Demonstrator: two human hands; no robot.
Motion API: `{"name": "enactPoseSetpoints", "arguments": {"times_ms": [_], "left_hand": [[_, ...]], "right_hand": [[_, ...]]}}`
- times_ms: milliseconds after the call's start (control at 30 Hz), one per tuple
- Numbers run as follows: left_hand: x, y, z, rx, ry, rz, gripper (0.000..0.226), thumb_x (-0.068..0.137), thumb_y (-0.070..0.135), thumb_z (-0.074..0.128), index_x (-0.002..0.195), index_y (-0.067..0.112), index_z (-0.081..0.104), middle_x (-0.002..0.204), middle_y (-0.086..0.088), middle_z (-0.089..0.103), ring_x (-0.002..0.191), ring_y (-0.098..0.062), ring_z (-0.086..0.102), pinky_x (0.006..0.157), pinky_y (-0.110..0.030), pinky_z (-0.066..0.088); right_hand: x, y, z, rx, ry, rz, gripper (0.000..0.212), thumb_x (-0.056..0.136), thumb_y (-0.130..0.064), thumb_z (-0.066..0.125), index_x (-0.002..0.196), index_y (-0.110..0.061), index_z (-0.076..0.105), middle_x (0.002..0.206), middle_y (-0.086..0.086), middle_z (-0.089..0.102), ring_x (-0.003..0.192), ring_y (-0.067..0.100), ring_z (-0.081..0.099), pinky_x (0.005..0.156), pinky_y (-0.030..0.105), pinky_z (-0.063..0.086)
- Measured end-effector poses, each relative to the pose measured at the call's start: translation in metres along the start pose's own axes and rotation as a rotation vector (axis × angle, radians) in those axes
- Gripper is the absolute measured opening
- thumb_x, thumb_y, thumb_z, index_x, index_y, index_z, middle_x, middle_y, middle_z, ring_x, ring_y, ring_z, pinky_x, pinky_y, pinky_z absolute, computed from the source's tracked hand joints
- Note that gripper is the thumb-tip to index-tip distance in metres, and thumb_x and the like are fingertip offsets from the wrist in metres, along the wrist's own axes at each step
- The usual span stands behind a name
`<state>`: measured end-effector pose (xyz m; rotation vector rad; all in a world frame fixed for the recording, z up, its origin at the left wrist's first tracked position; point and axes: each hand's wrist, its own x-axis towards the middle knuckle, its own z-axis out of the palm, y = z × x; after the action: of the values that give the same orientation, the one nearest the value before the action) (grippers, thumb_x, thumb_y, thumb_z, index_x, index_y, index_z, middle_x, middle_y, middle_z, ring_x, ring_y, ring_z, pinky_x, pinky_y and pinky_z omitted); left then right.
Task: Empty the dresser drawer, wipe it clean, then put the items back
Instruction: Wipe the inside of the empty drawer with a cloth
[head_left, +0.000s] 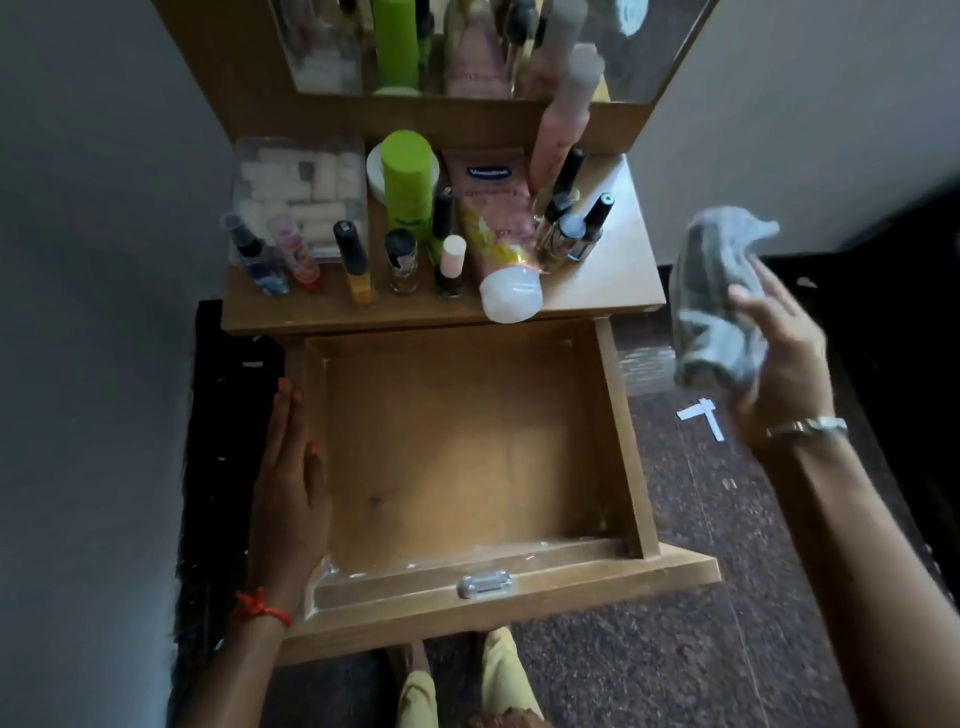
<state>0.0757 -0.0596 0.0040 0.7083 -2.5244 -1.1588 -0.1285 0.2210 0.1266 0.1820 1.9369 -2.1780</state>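
My left hand (291, 483) is lying flat, fingers straight, along the empty drawer (618, 415) wall; my right hand (779, 364) is gripping the cloth (711, 301) off to the right. The tube (498, 244) is overhanging the bench (618, 270) edge, so wiping near the back is risking knocking it in.

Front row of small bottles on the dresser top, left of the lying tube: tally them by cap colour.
Clear-capped bottles: 2
Black-capped bottles: 2
Pink-capped bottle: 1
Total: 5
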Motion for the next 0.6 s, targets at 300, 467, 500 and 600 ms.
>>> {"name": "enactPoseSetpoints", "arguments": {"times_ms": [300, 467, 500, 600], "left_hand": [[-0.002, 0.006, 0.000, 0.059, 0.004, -0.009, 0.055, 0.096, 0.005, 0.032, 0.146, 0.022, 0.015, 0.156, 0.010, 0.009, 0.142, -0.014, 0.018, 0.110, -0.036, 0.027], [-0.001, 0.005, 0.001, 0.085, 0.000, -0.022, 0.055, 0.096, 0.004, 0.034, 0.146, 0.021, 0.017, 0.156, 0.006, 0.010, 0.141, -0.018, 0.020, 0.107, -0.046, 0.034], [-0.001, 0.005, 0.001, 0.084, 0.002, -0.023, 0.055, 0.096, 0.003, 0.034, 0.146, 0.019, 0.017, 0.156, 0.006, 0.010, 0.141, -0.017, 0.019, 0.108, -0.043, 0.032], [-0.001, 0.007, 0.001, 0.085, 0.004, -0.036, 0.055, 0.096, 0.003, 0.034, 0.146, 0.019, 0.017, 0.156, 0.006, 0.010, 0.141, -0.017, 0.018, 0.107, -0.041, 0.033]], "right_hand": [[0.097, 0.007, 0.071, -0.759, 0.173, -0.412, 0.033, 0.091, -0.021, 0.052, 0.121, -0.011, 0.060, 0.123, 0.011, 0.061, 0.113, 0.020, 0.055, 0.095, 0.020, 0.038], [0.110, 0.021, 0.074, -1.027, 0.058, -0.309, 0.037, 0.100, -0.031, 0.031, 0.135, -0.027, 0.045, 0.150, 0.001, 0.033, 0.139, 0.017, 0.028, 0.111, 0.031, 0.020], [0.110, 0.023, 0.073, -1.069, 0.045, -0.285, 0.038, 0.101, -0.032, 0.028, 0.137, -0.031, 0.039, 0.153, -0.004, 0.026, 0.141, 0.013, 0.021, 0.112, 0.034, 0.016], [0.107, 0.027, 0.070, -1.170, -0.025, -0.242, 0.042, 0.101, -0.032, 0.023, 0.143, -0.035, 0.022, 0.157, -0.009, 0.009, 0.144, 0.012, 0.007, 0.115, 0.042, 0.007]]}}
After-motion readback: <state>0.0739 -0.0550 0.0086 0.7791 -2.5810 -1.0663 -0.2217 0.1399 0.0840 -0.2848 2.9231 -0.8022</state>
